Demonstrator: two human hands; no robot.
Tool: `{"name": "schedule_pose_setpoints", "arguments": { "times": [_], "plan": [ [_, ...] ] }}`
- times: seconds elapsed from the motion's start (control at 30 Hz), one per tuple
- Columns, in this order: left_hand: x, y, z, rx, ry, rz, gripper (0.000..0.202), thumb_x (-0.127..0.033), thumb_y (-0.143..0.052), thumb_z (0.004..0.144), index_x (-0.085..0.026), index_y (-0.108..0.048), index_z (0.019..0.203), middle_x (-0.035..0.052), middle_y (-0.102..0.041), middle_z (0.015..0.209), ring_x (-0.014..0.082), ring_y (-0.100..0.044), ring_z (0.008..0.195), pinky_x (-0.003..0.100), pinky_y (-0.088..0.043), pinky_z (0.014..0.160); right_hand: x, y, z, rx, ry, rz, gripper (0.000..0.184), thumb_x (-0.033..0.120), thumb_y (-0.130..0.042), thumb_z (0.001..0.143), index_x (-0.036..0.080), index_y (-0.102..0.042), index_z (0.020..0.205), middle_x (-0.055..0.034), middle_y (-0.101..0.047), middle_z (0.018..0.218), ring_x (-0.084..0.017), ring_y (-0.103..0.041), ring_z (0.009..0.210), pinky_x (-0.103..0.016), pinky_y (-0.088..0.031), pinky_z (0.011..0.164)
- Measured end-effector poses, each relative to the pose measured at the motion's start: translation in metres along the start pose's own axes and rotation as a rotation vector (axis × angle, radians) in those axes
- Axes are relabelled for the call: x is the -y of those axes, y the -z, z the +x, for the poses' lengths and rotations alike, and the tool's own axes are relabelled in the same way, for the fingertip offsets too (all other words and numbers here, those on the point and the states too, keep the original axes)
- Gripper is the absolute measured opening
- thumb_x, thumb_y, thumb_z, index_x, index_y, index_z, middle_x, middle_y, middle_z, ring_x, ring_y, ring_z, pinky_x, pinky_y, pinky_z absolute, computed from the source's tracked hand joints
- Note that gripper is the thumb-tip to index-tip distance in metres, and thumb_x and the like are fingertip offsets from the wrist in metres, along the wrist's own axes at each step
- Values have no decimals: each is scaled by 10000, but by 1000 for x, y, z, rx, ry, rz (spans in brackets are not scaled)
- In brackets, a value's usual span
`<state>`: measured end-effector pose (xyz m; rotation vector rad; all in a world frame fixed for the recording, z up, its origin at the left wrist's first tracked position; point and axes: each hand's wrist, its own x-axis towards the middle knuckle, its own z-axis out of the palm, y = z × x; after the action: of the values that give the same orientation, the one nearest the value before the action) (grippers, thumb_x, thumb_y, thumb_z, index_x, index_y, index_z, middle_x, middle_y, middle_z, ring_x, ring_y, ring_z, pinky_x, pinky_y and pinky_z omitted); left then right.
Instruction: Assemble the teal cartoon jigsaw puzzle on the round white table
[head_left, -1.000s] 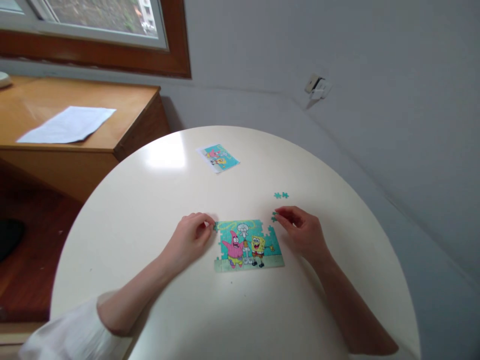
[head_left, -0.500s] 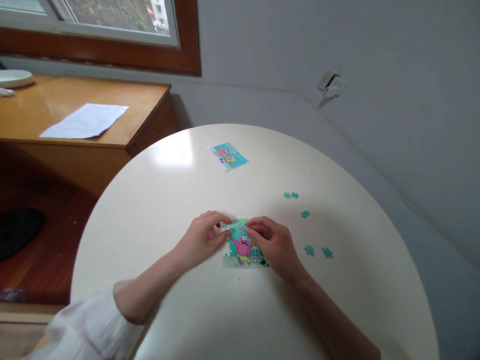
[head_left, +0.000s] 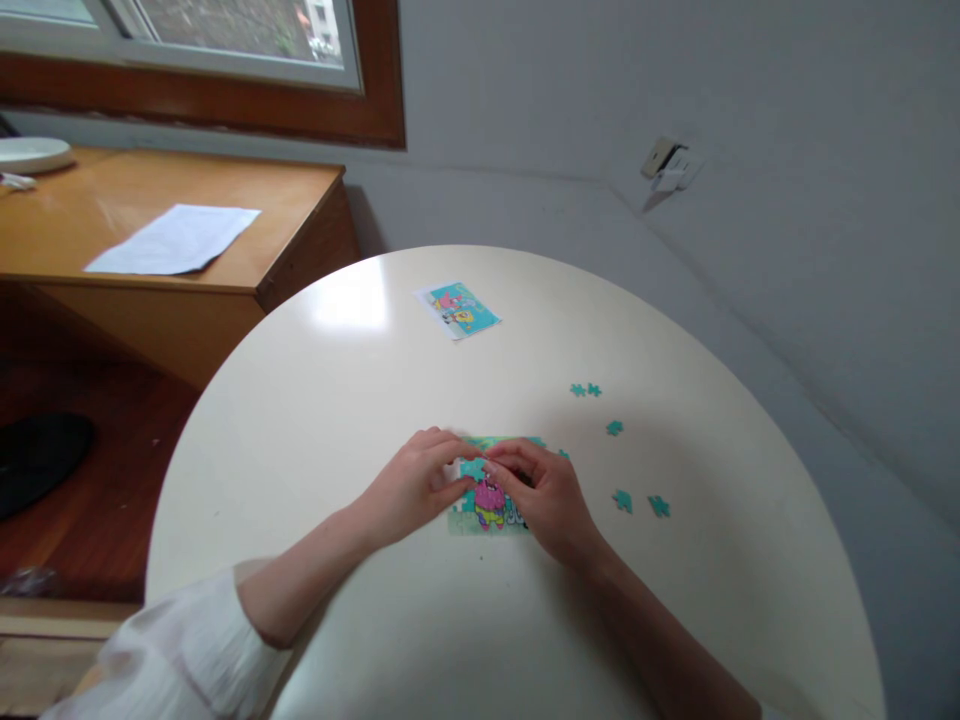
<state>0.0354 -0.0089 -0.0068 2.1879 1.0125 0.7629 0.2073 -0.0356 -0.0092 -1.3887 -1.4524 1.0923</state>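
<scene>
A small cartoon jigsaw puzzle (head_left: 487, 505) lies on the round cream table (head_left: 360, 400), mostly covered by my hands. My left hand (head_left: 420, 485) rests on its left edge with curled fingertips meeting my right hand over the puzzle's upper left. My right hand (head_left: 540, 495) lies across the puzzle's right part, fingers bent and pinched toward a teal piece (head_left: 472, 468). Whether either hand grips that piece is unclear. Several loose teal pieces (head_left: 622, 500) lie to the right.
A small reference picture card (head_left: 457, 308) lies at the table's far side. A wooden desk (head_left: 150, 270) with a white paper sheet (head_left: 176, 238) stands at left under a window. A wall socket (head_left: 667, 165) is on the grey wall.
My right hand left the loose pieces on the right and came over the puzzle. Both hands have drawn together at its upper left, now covering more of the picture.
</scene>
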Motion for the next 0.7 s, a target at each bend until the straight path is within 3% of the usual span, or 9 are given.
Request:
{"name": "schedule_pose_setpoints", "arguments": {
  "times": [0.23,0.47,0.7],
  "plan": [
    [-2,2,0,-21,20,14,95,-182,-566,772,-192,-645,824,21,-611,705,136,-536,690,273,-443,685,1,0,-1,24,23,-36,122,299,-585,745,190,-600,798,-30,-697,705,-163,-651,671,-265,-509,607],
    [0,-2,-1,-59,183,-176,104,-197,-534,752,-165,-633,749,-9,-544,616,88,-465,551,199,-382,516,-4,0,-1,14,22,-43,127,299,-593,746,186,-616,798,-35,-697,711,-164,-655,674,-262,-518,607],
    [3,0,3,-162,329,-280,152,-213,-514,724,-141,-630,789,-7,-552,609,94,-463,568,211,-395,545,-5,0,0,9,24,-21,147,311,-597,750,186,-623,825,-43,-700,750,-171,-662,718,-263,-530,631]
  ]
}}
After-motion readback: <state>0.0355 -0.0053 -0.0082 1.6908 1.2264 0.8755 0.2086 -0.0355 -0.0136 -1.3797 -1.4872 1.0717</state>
